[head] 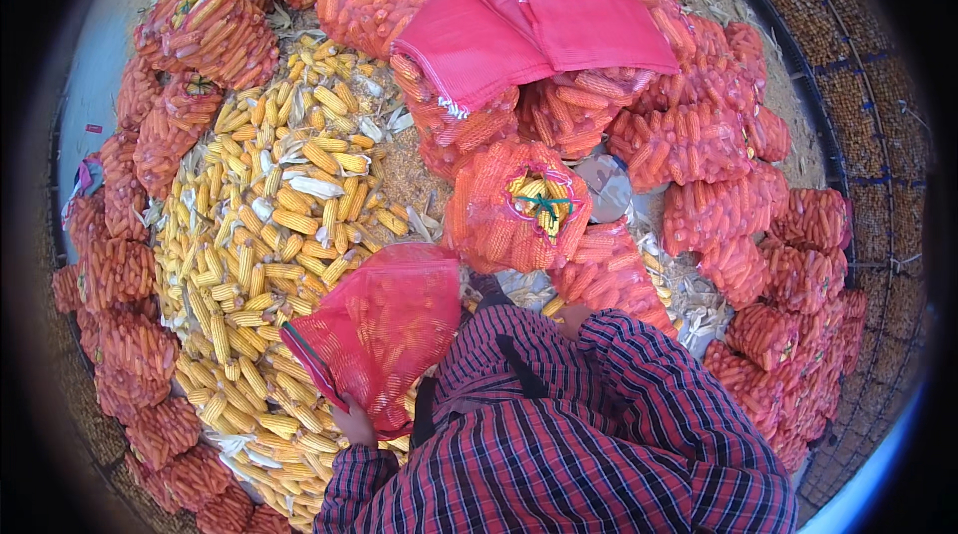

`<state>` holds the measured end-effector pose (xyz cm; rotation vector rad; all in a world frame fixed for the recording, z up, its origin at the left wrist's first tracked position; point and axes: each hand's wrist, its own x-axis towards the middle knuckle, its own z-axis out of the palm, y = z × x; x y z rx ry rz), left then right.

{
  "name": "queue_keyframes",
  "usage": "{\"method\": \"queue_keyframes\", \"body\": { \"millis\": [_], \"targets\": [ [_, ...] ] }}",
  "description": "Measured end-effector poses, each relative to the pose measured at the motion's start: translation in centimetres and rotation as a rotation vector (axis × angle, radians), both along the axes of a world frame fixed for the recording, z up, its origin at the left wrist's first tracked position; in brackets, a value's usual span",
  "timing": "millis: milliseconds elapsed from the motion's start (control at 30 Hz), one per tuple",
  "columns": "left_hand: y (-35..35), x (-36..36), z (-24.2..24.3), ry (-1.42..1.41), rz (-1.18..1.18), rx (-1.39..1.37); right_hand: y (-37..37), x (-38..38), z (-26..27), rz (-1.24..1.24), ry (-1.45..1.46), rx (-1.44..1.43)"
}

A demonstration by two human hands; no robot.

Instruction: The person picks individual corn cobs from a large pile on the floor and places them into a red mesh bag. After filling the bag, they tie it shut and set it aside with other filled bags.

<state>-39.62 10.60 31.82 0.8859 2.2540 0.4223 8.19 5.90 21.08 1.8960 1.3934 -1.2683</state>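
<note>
My left hand [353,423] grips the edge of a red mesh sack [400,302], near its green drawstring. The sack hangs limp and looks empty; yellow corn cobs [247,272] show through its weave. My right hand [573,320] is at my right thigh, close to a filled mesh sack [606,272] that leans over. Its fingers are mostly hidden, so I cannot tell whether they hold anything. Before me stands a full orange-red mesh sack [486,219], its mouth laced with a green cord [545,202] over cobs.
Pink-red mesh sacks [539,25] lie flat over filled ones ahead. Filled sacks [209,32] ring the cob heap, with more filled sacks [688,141] at right. A round camouflage-patterned object [605,186] sits among them. A wire-mesh corn crib [872,137] borders the right.
</note>
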Motion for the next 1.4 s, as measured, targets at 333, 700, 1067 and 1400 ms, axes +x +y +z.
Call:
{"method": "queue_keyframes", "body": {
  "millis": [333, 700, 1067, 1400],
  "targets": [
    [-3.5, 5.1, -0.8, 0.251, 0.017, 0.081, 8.2, 4.9, -0.5, 0.024, 0.185, 0.426],
    [-6.2, 7.1, -3.8, 0.241, 0.181, 0.127, 7.3, 11.7, -4.9, 0.321, 0.215, 0.298],
    [-8.7, 10.6, -3.3, 0.214, 0.346, 0.036, 12.0, 13.1, -4.2, 0.265, 0.208, 0.233],
    [-11.2, 12.7, -2.7, 0.212, 0.512, -0.033, 14.8, 10.5, -2.3, 0.207, 0.187, 0.178]
  ]
}}
